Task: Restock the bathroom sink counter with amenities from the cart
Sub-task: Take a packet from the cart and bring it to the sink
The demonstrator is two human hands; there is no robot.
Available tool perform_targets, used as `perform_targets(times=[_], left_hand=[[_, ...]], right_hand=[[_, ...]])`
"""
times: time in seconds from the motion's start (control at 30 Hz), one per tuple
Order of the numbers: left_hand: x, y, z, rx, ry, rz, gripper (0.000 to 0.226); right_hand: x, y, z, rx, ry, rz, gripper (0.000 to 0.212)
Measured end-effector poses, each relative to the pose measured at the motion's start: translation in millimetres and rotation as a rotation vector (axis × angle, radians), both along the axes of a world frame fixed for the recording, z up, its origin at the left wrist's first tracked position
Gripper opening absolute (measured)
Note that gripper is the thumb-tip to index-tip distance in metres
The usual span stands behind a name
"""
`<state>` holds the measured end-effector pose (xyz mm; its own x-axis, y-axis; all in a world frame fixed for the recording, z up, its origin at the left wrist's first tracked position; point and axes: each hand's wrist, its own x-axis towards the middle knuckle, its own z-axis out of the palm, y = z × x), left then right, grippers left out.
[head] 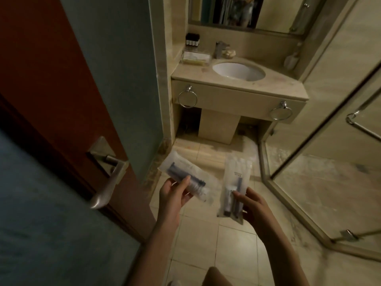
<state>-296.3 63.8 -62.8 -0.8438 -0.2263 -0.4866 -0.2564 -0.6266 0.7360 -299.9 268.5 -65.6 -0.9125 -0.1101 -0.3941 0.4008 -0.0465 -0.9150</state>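
Note:
My left hand [174, 193] pinches a clear plastic amenity packet [183, 174] with a dark item inside, held tilted over the floor tiles. In my right hand [252, 205] is a second clear packet [235, 182], upright, holding a dark toothbrush and a small tube. Both packets are well short of the beige sink counter [189, 73], which stands ahead with a white oval basin [239, 71]. On the counter's back left sit a clear tray [195, 57] and a rack of small dark bottles [192, 39].
A red-brown door [51, 79] with a metal lever handle [109, 176] stands open on my left. Glass shower walls [321, 141] close off the right. A faucet [220, 48] and mirror [247, 13] are behind the basin. Two towel rings [187, 98] hang on the counter front.

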Motion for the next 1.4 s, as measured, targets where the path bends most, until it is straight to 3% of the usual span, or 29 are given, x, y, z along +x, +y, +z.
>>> perform_targets(times=[0.23,0.5,0.67,0.77,0.9,1.13,1.27,1.4], left_hand=[[-92.7,26.5,-7.6,0.409,-0.158,0.139,0.01],[-256.6,68.7,7.3,0.472,-0.127,0.275,0.041],[-337.3,90.6,16.1,0.509,-0.153,0.328,0.042],[-363.4,96.9,18.1,0.53,-0.133,0.282,0.045],[-403.7,93.8,14.1,0.567,-0.089,0.272,0.047],[-500.8,59.9,-3.1,0.524,-0.208,0.247,0.04],[-572.9,24.2,-15.4,0.308,-0.223,0.242,0.038],[-650.6,-9.6,-17.5,-0.326,-0.074,0.039,0.055]], right_hand=[[-101.7,6.0,-10.9,-0.055,-0.009,0.023,0.046],[-275.5,39.0,31.6,-0.021,0.075,0.139,0.05],[-361.6,44.9,51.8,0.046,0.114,0.279,0.041],[-400.8,34.8,44.7,0.125,0.13,0.229,0.027],[-454.4,22.7,34.2,0.197,0.159,0.186,0.025],[-565.8,-9.5,41.7,0.434,0.409,0.207,0.018],[-635.6,-27.1,58.5,0.573,0.565,0.256,0.013],[-708.2,-54.3,73.9,0.662,0.591,0.319,0.012]])
